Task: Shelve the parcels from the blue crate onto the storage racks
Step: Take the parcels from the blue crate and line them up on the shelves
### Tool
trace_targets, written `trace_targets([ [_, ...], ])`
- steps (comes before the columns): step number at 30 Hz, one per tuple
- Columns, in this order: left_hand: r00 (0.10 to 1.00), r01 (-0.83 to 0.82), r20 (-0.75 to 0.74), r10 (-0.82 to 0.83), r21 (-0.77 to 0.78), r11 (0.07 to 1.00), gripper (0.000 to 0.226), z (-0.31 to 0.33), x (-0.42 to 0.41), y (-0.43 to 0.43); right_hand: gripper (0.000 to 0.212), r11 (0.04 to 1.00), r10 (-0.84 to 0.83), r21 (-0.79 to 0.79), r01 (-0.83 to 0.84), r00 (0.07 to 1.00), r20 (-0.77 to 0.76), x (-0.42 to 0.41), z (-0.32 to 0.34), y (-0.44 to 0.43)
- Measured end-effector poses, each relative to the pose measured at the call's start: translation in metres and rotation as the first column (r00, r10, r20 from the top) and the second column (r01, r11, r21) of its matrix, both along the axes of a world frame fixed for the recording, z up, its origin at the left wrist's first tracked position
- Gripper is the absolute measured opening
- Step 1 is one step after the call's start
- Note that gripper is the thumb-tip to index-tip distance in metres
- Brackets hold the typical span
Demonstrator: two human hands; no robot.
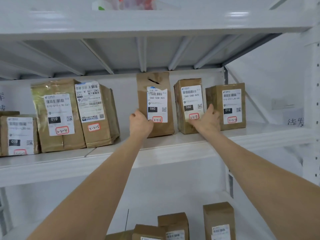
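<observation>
Both arms are up at the middle shelf (173, 146) of the white rack. The left hand (140, 123) is clamped on the lower left edge of the tall parcel marked 3-2-6 (155, 104), fingers curled round its side; that parcel stands upright on the shelf, its top close under the ribbed underside of the shelf above. The right hand (208, 120) lies against the lower right of the parcel marked 3-2-7 (188, 105), thumb up in the narrow gap between it and the parcel marked 3-2-8 (226, 106), fingers wrapped on the box's front corner. 3-2-7 stands just beside 3-2-6, a small gap between them, and 3-2-8 sits just to its right, close to the rack's upright.

Over to the left, well apart from the hands, 3 more stand in a row: the parcel marked 3-2-5 (98, 113) leaning a touch, the parcel marked 3-2-4 (57, 115) touching it, and a shorter parcel (18, 135) at the frame's edge, its red tag cut off. Every label faces outward.

Down below, on the lower shelf, 3 more brown boxes (219, 220) show between the forearms. Up top, blurred red and green packaging (124, 3) on the highest shelf. No blue crate in sight.
</observation>
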State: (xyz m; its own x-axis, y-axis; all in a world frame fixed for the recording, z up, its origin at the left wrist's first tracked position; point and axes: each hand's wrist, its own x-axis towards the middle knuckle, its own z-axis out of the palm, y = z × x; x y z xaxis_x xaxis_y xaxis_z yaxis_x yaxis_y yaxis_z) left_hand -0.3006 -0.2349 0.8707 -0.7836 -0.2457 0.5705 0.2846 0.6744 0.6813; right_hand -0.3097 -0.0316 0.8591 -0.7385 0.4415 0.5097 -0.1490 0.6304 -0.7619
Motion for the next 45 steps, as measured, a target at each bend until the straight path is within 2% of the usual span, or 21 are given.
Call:
trace_targets([
  [5,1.000,0.012,0.004,-0.012,0.055,0.998,0.083,0.008,-0.019,0.001,0.115,0.995,0.053,-0.084,-0.051,0.998,0.029,-0.021,0.007,0.006],
  [9,1.000,0.010,0.026,-0.015,0.152,0.988,0.091,0.014,-0.031,-0.001,0.119,0.991,0.079,-0.111,-0.078,0.997,0.011,-0.034,0.010,0.012],
  [11,0.998,0.015,0.053,-0.024,0.180,0.983,0.087,0.015,-0.036,-0.001,0.115,0.980,0.122,-0.160,-0.120,0.992,0.007,-0.040,0.012,0.014],
  [14,0.993,0.067,0.079,-0.084,0.200,0.978,0.074,0.013,-0.041,0.000,0.092,0.939,0.241,-0.254,-0.233,0.971,0.001,-0.047,0.010,0.015],
  [17,0.991,0.070,0.101,-0.086,0.160,0.985,0.060,0.010,-0.041,-0.001,0.072,0.943,0.277,-0.205,-0.263,0.960,0.041,-0.048,0.005,0.013],
  [19,0.991,0.056,0.114,-0.071,0.131,0.990,0.055,0.009,-0.040,-0.003,0.065,0.943,0.292,-0.184,-0.277,0.955,0.060,-0.048,0.003,0.010],
  [25,0.992,0.042,0.118,-0.052,0.082,0.996,0.056,0.011,-0.039,-0.008,0.072,0.926,0.332,-0.198,-0.320,0.943,0.026,-0.047,0.003,0.006],
  [30,0.987,0.044,0.151,-0.054,0.065,0.997,0.049,0.009,-0.040,-0.008,0.055,0.917,0.373,-0.163,-0.364,0.928,0.023,-0.052,0.003,0.004],
  [35,0.984,0.020,0.177,-0.029,0.051,0.998,0.043,0.010,-0.039,-0.011,0.049,0.907,0.402,-0.151,-0.393,0.915,0.036,-0.051,0.004,-0.001],
  [45,0.958,-0.163,0.220,0.184,-0.109,0.981,0.041,0.017,-0.014,-0.032,0.048,0.848,0.516,-0.207,-0.488,0.850,0.108,-0.034,0.010,-0.019],
])
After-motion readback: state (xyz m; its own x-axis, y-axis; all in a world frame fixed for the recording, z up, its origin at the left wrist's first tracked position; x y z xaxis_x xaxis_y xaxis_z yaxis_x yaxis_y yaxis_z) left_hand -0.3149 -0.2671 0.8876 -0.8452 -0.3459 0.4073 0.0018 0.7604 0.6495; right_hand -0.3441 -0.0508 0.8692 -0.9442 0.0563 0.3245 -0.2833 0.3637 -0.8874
